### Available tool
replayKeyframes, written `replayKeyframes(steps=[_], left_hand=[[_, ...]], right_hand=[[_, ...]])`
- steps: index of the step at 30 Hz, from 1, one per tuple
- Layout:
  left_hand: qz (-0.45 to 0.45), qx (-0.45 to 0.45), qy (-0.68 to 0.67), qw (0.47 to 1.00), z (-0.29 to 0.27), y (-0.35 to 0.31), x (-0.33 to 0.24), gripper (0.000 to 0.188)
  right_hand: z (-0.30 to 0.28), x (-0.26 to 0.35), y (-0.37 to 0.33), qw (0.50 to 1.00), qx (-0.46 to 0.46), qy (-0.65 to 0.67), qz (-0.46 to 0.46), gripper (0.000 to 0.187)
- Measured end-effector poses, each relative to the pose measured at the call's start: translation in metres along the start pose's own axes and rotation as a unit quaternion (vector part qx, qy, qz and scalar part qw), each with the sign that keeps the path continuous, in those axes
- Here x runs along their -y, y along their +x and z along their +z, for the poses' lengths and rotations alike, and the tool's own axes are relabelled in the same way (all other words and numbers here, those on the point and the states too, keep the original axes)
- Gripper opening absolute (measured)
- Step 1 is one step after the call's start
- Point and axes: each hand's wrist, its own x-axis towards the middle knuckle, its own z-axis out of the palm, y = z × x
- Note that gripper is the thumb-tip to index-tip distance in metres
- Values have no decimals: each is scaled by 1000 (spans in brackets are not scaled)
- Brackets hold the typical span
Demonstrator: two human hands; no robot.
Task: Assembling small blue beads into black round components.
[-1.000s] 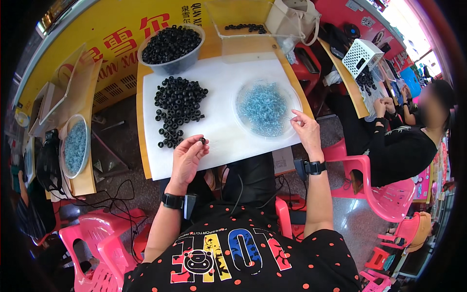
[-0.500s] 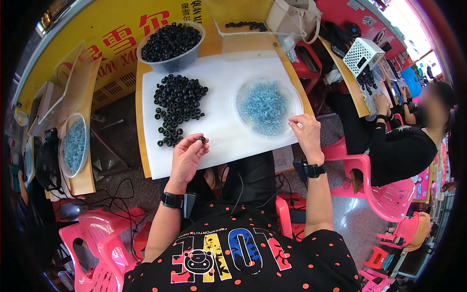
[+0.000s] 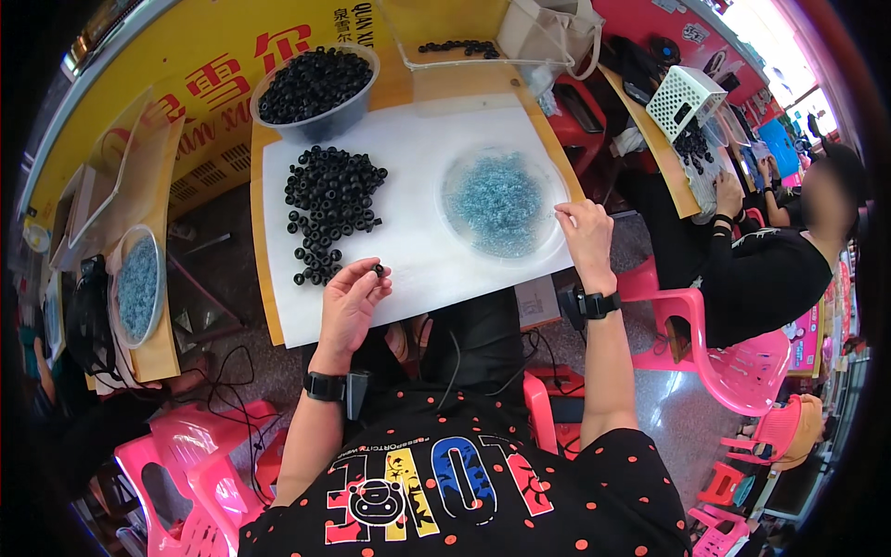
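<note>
Between thumb and fingertips, my left hand (image 3: 349, 302) pinches a single black bead (image 3: 379, 270), round with a hole. It hovers over the near edge of the white sheet (image 3: 399, 227), just right of a loose heap of black beads (image 3: 332, 200). My right hand (image 3: 588, 239) is at the right rim of a shallow clear dish (image 3: 449, 223). Its thumb and forefinger are pressed together; whatever may be between them is too small to make out. Tiny blue beads (image 3: 499, 204) are piled in the dish.
A clear tub (image 3: 311, 127) heaped with black beads stands at the table's far left. Behind the sheet is a transparent tray (image 3: 455, 84) with more black beads. On the right, a person in black (image 3: 761, 269) sits at another table. Pink chairs (image 3: 733, 371) stand nearby.
The whole view has shifted slightly. My right hand has drawn a little outward from the dish's rim. My left hand keeps its pinch on the bead, nearly in place.
</note>
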Motion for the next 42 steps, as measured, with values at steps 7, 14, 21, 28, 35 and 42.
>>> replayKeyframes(steps=[7, 14, 21, 28, 35, 42], left_hand=[[-1, 6, -2, 1000, 1, 0, -1, 23], [-4, 7, -5, 1000, 0, -1, -2, 24], [-6, 8, -8, 1000, 1, 0, -1, 23], [-21, -3, 17, 1000, 6, 1, -6, 24], [-48, 81, 6, 996, 39, 0, -17, 26], [-4, 92, 0, 996, 42, -10, -23, 26]], right_hand=[[7, 1, 5, 999, 10, 33, -16, 11], [4, 6, 17, 996, 90, 25, -8, 14], [6, 5, 13, 996, 83, 31, -12, 15], [-27, 34, 8, 992, 53, 113, 11, 14], [-42, 143, -13, 922, 137, 362, 18, 9], [-37, 202, -18, 913, 186, 355, -80, 10]])
